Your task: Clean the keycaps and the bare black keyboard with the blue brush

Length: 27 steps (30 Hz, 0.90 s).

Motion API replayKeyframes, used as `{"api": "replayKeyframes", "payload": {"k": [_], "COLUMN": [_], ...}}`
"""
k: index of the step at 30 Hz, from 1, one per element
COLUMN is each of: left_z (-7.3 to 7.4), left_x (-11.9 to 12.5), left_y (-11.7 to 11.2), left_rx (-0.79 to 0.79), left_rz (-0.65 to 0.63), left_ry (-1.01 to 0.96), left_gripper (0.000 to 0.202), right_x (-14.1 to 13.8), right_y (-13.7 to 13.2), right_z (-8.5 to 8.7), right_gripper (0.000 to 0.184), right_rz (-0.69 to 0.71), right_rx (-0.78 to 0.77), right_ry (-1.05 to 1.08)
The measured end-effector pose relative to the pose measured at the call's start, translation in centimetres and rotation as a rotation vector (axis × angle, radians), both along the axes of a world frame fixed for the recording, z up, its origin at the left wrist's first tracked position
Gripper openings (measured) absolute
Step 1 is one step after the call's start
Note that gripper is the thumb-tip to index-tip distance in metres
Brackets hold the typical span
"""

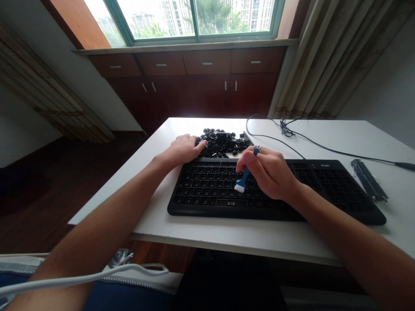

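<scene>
Fingers (185,139) spread on my left hand (183,149), at the edge of the pulled keycaps (220,142). Those are off, heaped behind the keyboard (207,211); sockets I can see stand bare. Right hand (269,172) pinches the blue brush (242,182), bristles over mid-board. Brushing looks underway; can't tell how much is left.

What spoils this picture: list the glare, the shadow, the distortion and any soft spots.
Head view: the window is overexposed; head view: the floor at the left sinks into shadow; head view: wide-angle stretch makes the curtains lean; head view: the brush looks fairly sharp, while the heaped keycaps merge into a dark mass.
</scene>
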<state>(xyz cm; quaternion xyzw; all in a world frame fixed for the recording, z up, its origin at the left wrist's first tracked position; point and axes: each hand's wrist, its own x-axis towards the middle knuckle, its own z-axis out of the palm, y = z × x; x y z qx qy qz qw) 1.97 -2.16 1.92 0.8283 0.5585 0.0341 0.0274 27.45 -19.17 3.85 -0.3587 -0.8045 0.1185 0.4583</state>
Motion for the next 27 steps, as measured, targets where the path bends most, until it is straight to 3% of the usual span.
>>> {"api": "replayKeyframes", "payload": {"k": [4,13,27], "left_z": [-0.08,0.03,0.08], "left_x": [0.01,0.00,0.00], "left_y": [0.09,0.01,-0.08], "left_rx": [0.004,-0.002,-0.003], "left_rz": [0.002,-0.001,-0.003], "left_ry": [0.006,0.004,0.003], "left_gripper": [0.079,0.080,0.080], "right_x": [0.05,-0.13,-0.01], "right_y": [0.17,0.30,-0.19], "right_z": [-0.27,-0.16,0.09], "right_gripper": [0.049,0.047,0.049], "right_rz": [0.014,-0.160,-0.016], "right_rx": [0.000,0.057,0.040], "right_ry": [-0.082,-0.114,-0.004]}}
